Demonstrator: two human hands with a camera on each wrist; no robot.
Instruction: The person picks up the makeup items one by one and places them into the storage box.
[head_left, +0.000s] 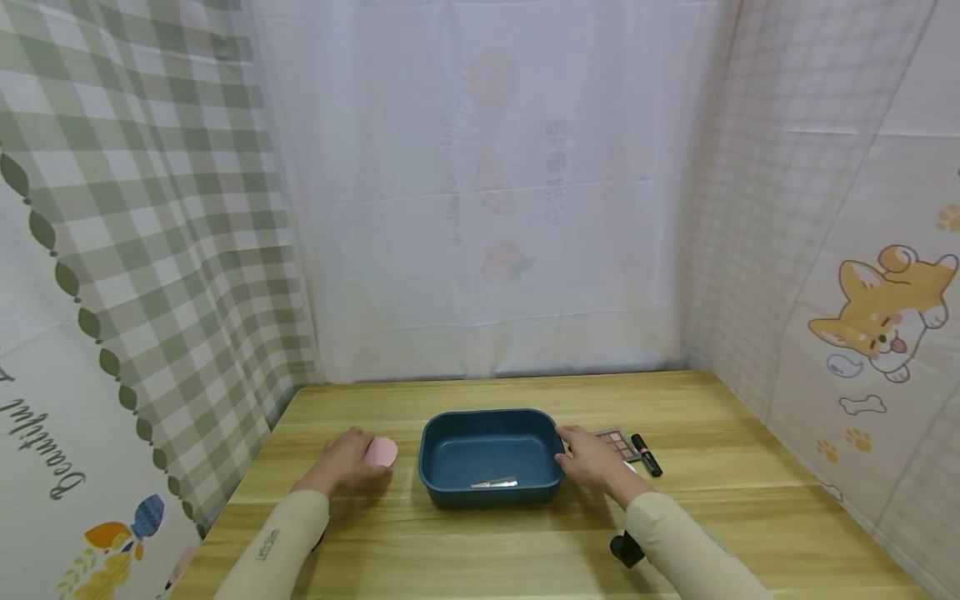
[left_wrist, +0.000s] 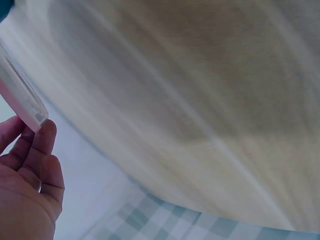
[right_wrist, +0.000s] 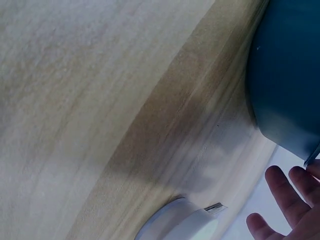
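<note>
A pink, rounded flat case [head_left: 382, 452] with a clear layer along one side is held up in my left hand [head_left: 347, 460], left of the basin. In the left wrist view, fingertips grip the edge of this case [left_wrist: 22, 102]. On the table's middle stands a dark blue rectangular basin [head_left: 491, 498], with a small clear slim item [head_left: 495, 482] lying inside. My right hand [head_left: 591, 458] holds the basin's right rim. From the right wrist, one fingertip meets the rim's underside while other fingers [right_wrist: 287, 192] spread apart; the thumb is hidden there.
Right of the basin lie an eyeshadow palette [head_left: 617, 443] and a black lipstick-like tube [head_left: 647, 455]. A white round item [right_wrist: 187, 225] sits near my right hand. Beside the right sleeve is a black object [head_left: 626, 550], partly covered. Curtains surround the wooden table [head_left: 450, 554].
</note>
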